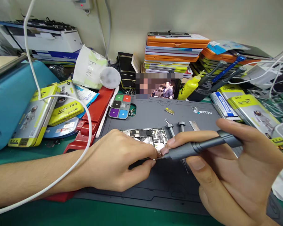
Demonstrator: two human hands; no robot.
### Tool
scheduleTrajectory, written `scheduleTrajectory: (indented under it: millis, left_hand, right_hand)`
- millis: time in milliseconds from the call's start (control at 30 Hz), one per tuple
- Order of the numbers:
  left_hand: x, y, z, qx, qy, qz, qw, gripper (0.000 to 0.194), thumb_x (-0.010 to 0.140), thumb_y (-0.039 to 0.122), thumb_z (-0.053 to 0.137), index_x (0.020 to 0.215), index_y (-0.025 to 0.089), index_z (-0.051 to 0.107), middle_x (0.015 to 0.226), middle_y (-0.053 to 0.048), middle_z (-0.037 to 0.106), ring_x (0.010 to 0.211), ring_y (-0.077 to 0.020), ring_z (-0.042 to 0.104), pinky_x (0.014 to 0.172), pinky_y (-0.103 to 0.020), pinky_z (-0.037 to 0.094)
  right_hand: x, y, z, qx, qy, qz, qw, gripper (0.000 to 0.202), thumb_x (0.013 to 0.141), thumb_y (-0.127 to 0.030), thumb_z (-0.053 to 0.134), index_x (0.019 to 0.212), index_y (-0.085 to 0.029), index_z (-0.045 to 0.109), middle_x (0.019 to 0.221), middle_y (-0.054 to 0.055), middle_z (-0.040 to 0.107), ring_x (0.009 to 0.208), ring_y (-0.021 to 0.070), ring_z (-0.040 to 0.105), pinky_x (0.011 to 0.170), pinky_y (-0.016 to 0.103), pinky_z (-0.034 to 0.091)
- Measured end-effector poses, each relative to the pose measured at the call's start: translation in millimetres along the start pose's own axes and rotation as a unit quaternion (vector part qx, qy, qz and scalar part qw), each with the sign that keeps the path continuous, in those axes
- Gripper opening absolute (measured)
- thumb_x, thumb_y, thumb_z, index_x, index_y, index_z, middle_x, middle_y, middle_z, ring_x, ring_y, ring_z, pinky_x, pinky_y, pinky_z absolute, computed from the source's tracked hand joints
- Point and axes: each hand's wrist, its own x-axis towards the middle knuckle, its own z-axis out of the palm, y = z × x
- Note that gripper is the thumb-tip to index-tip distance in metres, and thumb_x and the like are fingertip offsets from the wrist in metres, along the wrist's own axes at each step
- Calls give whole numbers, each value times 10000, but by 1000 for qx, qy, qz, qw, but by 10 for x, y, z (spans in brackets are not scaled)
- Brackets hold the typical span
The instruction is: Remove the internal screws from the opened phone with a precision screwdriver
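My right hand [235, 169] grips a dark grey screwdriver [186, 150], its end cap resting under the forefinger and its thin tip pointing left. My left hand [122, 160] is closed in a pinch right at that tip. Whatever is between its fingertips is too small to make out. Behind and partly under the left hand lies an opened phone [146, 135] with its inner boards exposed; the hand covers much of it. Both hands are over a dark grey work mat [136, 201].
Two more screwdrivers [181, 126] and a metal blade [194, 125] lie beyond my right hand. A coloured screw tray [119, 106] is at the mat's back left. Yellow battery boxes [35, 116] flank the mat. A white cable [89, 125] crosses my left forearm. A lit phone screen [163, 88] stands behind.
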Motion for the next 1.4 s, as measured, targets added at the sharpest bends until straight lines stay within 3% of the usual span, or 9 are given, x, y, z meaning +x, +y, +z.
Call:
scheduleTrajectory:
  millis: [333, 633, 900, 1100, 1233, 1400]
  left_hand:
    - [-27, 0, 4, -5, 3, -1, 1000, 127, 989, 172, 619, 1065, 226, 705, 807, 58, 751, 623, -127, 661, 588, -280, 404]
    - [-11, -20, 27, 4, 9, 4, 1000, 100, 996, 186, 635, 1058, 224, 704, 811, 69, 752, 627, -113, 665, 593, -266, 415]
    - [-27, -22, 33, 22, 10, 1, 1000, 77, 1032, 229, 639, 1093, 243, 685, 850, 91, 760, 655, -99, 680, 613, -251, 420]
    - [-31, -32, 31, 30, 10, 5, 999, 78, 1051, 256, 622, 1098, 248, 684, 863, 85, 772, 667, -109, 694, 620, -259, 418]
    - [-37, -40, 36, 29, 11, 3, 1000, 71, 1049, 250, 622, 1082, 244, 685, 867, 85, 781, 665, -112, 701, 627, -261, 425]
    - [-22, -42, 42, 22, 9, 0, 1000, 85, 1053, 261, 614, 1082, 240, 691, 888, 77, 790, 684, -118, 716, 631, -261, 438]
  right_hand:
    - [-6, 32, -6, 5, 1, 7, 1000, 713, 863, 49, 619, 1490, -289, 576, 1073, 85, 751, 790, 217, 759, 732, 409, 700]
    - [8, 18, 6, 34, 0, 14, 999, 668, 887, 47, 621, 1464, -289, 600, 992, 71, 769, 798, 233, 771, 729, 415, 700]
    - [64, 35, -33, 2, -16, -20, 1000, 644, 900, 43, 637, 1463, -269, 615, 949, 43, 769, 678, 189, 740, 616, 329, 662]
    - [44, 35, -74, -20, -22, -26, 999, 725, 876, 49, 618, 1537, -241, 548, 939, 60, 744, 653, 211, 721, 518, 340, 583]
    - [24, 37, -79, -42, -17, -8, 999, 714, 868, 26, 640, 1521, -253, 563, 1068, 95, 734, 666, 215, 726, 523, 361, 592]
    - [33, 36, -46, -7, -8, -19, 1000, 727, 880, 51, 622, 1539, -248, 549, 945, 57, 741, 707, 212, 742, 574, 340, 607]
